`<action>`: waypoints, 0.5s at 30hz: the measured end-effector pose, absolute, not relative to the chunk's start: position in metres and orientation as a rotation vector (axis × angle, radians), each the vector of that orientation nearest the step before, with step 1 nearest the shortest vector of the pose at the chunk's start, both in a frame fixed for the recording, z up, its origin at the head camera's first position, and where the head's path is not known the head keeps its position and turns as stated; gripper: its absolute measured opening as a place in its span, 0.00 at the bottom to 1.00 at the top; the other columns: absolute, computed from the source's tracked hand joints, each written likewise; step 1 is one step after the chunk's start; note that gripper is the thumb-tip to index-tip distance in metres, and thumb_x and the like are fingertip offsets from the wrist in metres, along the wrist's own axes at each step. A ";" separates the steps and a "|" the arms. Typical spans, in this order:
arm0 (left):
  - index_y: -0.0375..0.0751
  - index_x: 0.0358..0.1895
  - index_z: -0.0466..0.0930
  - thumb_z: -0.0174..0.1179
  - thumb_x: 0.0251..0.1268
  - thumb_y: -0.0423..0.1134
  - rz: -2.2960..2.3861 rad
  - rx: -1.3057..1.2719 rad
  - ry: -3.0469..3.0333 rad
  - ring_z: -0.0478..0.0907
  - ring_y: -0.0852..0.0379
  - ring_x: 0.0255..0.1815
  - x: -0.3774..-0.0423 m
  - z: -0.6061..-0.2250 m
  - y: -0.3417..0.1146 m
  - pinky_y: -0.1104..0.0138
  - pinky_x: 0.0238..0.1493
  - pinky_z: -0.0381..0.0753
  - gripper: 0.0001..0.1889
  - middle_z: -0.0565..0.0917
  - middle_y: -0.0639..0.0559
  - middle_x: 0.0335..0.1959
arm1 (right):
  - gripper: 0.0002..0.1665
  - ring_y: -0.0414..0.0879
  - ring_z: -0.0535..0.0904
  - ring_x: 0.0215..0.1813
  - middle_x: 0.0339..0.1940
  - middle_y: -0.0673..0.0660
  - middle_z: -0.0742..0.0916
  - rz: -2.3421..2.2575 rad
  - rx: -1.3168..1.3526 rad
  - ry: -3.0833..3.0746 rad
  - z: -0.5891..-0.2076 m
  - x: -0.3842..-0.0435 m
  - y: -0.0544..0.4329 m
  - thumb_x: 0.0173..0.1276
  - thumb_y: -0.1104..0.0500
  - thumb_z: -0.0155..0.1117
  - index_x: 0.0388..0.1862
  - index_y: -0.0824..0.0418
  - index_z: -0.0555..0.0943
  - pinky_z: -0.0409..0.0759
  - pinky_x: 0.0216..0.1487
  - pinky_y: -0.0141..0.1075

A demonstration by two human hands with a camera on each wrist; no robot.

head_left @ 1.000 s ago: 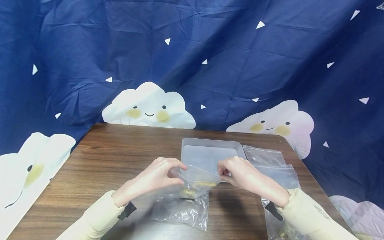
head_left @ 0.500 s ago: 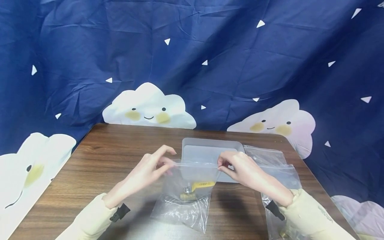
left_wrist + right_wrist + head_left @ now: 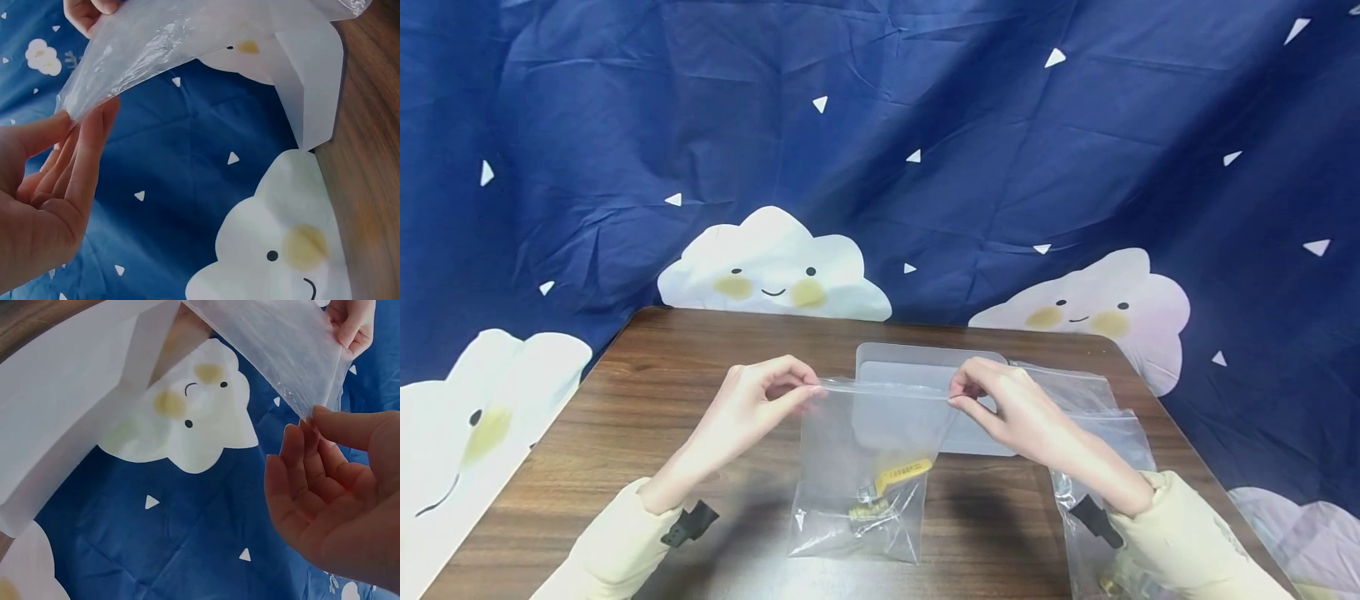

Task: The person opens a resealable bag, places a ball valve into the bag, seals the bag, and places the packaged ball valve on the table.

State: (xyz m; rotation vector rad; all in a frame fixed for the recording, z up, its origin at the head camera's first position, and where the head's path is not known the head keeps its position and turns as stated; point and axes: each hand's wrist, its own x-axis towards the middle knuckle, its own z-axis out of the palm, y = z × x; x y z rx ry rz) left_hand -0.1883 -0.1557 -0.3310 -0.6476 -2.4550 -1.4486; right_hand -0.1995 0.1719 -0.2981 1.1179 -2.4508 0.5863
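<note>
A clear zip bag (image 3: 880, 433) hangs upright between both hands, its top edge pulled straight. My left hand (image 3: 758, 398) pinches the top left corner between thumb and fingers; the left wrist view shows that grip on the bag (image 3: 162, 47) closely. At the top right corner my right hand (image 3: 1011, 402) pinches the bag, the thumb pressing against the fingertips in the right wrist view. Low in the bag lies a brass valve (image 3: 868, 508) with a yellow lever handle (image 3: 904, 473).
Behind the bag stands a shallow pale grey tray (image 3: 932, 354) on the wooden table (image 3: 715, 342). More clear zip bags (image 3: 1112, 433) lie to the right, the nearest with brass pieces (image 3: 1112, 579) in it. A blue curtain (image 3: 880, 125) hangs behind the table.
The bag's mouth, gaping a second ago, is now drawn flat. Both hands have risen, and the left has moved left and taken the top left corner. The valve has tilted.
</note>
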 end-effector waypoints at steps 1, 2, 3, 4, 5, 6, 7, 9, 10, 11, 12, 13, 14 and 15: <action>0.48 0.36 0.84 0.68 0.63 0.39 -1.455 -0.639 -2.455 0.87 0.66 0.30 -0.188 -0.331 -0.156 0.71 0.37 0.88 0.03 0.90 0.54 0.33 | 0.10 0.35 0.83 0.34 0.30 0.46 0.85 0.582 1.112 -2.452 -0.297 -0.199 0.172 0.60 0.65 0.72 0.34 0.56 0.78 0.85 0.38 0.32; 0.48 0.36 0.84 0.68 0.63 0.39 -1.456 -0.632 -2.453 0.87 0.66 0.30 -0.189 -0.330 -0.157 0.70 0.37 0.88 0.03 0.90 0.54 0.33 | 0.10 0.35 0.83 0.34 0.30 0.46 0.85 0.582 1.110 -2.447 -0.296 -0.199 0.173 0.60 0.66 0.72 0.34 0.56 0.78 0.85 0.38 0.32; 0.48 0.36 0.84 0.68 0.63 0.40 -1.458 -0.626 -2.449 0.87 0.66 0.30 -0.189 -0.330 -0.157 0.70 0.37 0.88 0.03 0.90 0.55 0.33 | 0.10 0.35 0.83 0.34 0.30 0.46 0.85 0.586 1.110 -2.443 -0.295 -0.199 0.173 0.60 0.66 0.72 0.34 0.56 0.78 0.85 0.38 0.32; 0.48 0.37 0.84 0.68 0.63 0.40 -1.459 -0.622 -2.447 0.87 0.66 0.30 -0.188 -0.330 -0.158 0.70 0.37 0.88 0.03 0.90 0.55 0.33 | 0.10 0.35 0.83 0.34 0.31 0.46 0.85 0.593 1.110 -2.439 -0.294 -0.199 0.174 0.60 0.66 0.72 0.33 0.56 0.78 0.85 0.39 0.32; 0.48 0.37 0.84 0.67 0.63 0.41 -1.463 -0.620 -2.444 0.87 0.66 0.30 -0.188 -0.329 -0.158 0.69 0.37 0.88 0.03 0.91 0.55 0.33 | 0.10 0.35 0.83 0.34 0.31 0.46 0.85 0.602 1.115 -2.433 -0.293 -0.199 0.174 0.60 0.66 0.71 0.33 0.56 0.79 0.85 0.39 0.32; 0.47 0.37 0.84 0.67 0.64 0.41 -1.464 -0.621 -2.440 0.87 0.66 0.30 -0.188 -0.328 -0.158 0.69 0.37 0.88 0.04 0.91 0.56 0.33 | 0.10 0.35 0.83 0.35 0.31 0.45 0.85 0.614 1.121 -2.424 -0.292 -0.199 0.174 0.60 0.67 0.71 0.33 0.56 0.79 0.85 0.39 0.31; 0.48 0.38 0.85 0.66 0.65 0.41 -1.462 -0.624 -2.435 0.87 0.66 0.31 -0.188 -0.328 -0.158 0.69 0.37 0.88 0.03 0.91 0.56 0.34 | 0.10 0.35 0.82 0.35 0.31 0.45 0.85 0.627 1.124 -2.418 -0.291 -0.199 0.175 0.60 0.67 0.71 0.33 0.55 0.79 0.85 0.39 0.30; 0.48 0.38 0.85 0.65 0.66 0.40 -1.449 -0.632 -2.427 0.87 0.66 0.31 -0.188 -0.327 -0.158 0.68 0.38 0.88 0.02 0.91 0.57 0.34 | 0.11 0.33 0.81 0.34 0.31 0.44 0.86 0.653 1.126 -2.405 -0.289 -0.198 0.175 0.60 0.68 0.71 0.33 0.55 0.79 0.83 0.39 0.27; 0.47 0.38 0.85 0.65 0.66 0.39 -1.452 -0.638 -2.421 0.87 0.66 0.31 -0.188 -0.326 -0.158 0.68 0.38 0.88 0.02 0.91 0.56 0.35 | 0.11 0.33 0.80 0.34 0.31 0.44 0.86 0.665 1.125 -2.400 -0.288 -0.198 0.176 0.60 0.68 0.71 0.33 0.55 0.79 0.82 0.38 0.26; 0.47 0.38 0.84 0.64 0.67 0.38 -1.455 -0.643 -2.412 0.87 0.66 0.32 -0.188 -0.326 -0.157 0.67 0.38 0.89 0.01 0.91 0.56 0.35 | 0.11 0.32 0.80 0.34 0.30 0.43 0.86 0.678 1.121 -2.396 -0.287 -0.198 0.176 0.60 0.68 0.71 0.33 0.55 0.80 0.80 0.38 0.24; 0.47 0.38 0.84 0.64 0.67 0.36 -1.455 -0.645 -2.405 0.87 0.66 0.32 -0.188 -0.325 -0.157 0.66 0.39 0.89 0.02 0.91 0.55 0.35 | 0.11 0.32 0.79 0.34 0.30 0.43 0.85 0.689 1.115 -2.392 -0.287 -0.197 0.176 0.60 0.68 0.71 0.34 0.54 0.80 0.79 0.37 0.23; 0.47 0.38 0.84 0.63 0.67 0.35 -1.458 -0.645 -2.398 0.87 0.66 0.32 -0.188 -0.325 -0.157 0.67 0.39 0.89 0.02 0.91 0.55 0.36 | 0.11 0.31 0.78 0.33 0.30 0.43 0.85 0.701 1.105 -2.392 -0.286 -0.197 0.176 0.60 0.68 0.71 0.34 0.54 0.80 0.77 0.37 0.22; 0.47 0.39 0.84 0.63 0.67 0.35 -1.460 -0.645 -2.393 0.87 0.66 0.33 -0.189 -0.325 -0.157 0.67 0.39 0.89 0.02 0.91 0.55 0.36 | 0.11 0.31 0.77 0.33 0.29 0.42 0.85 0.711 1.094 -2.396 -0.285 -0.197 0.176 0.60 0.67 0.71 0.34 0.54 0.80 0.76 0.36 0.21; 0.47 0.39 0.83 0.63 0.67 0.34 -1.459 -0.643 -2.387 0.87 0.67 0.33 -0.189 -0.325 -0.157 0.67 0.39 0.89 0.03 0.91 0.54 0.37 | 0.10 0.31 0.77 0.33 0.29 0.42 0.84 0.717 1.084 -2.398 -0.284 -0.196 0.176 0.60 0.67 0.71 0.34 0.53 0.80 0.75 0.36 0.20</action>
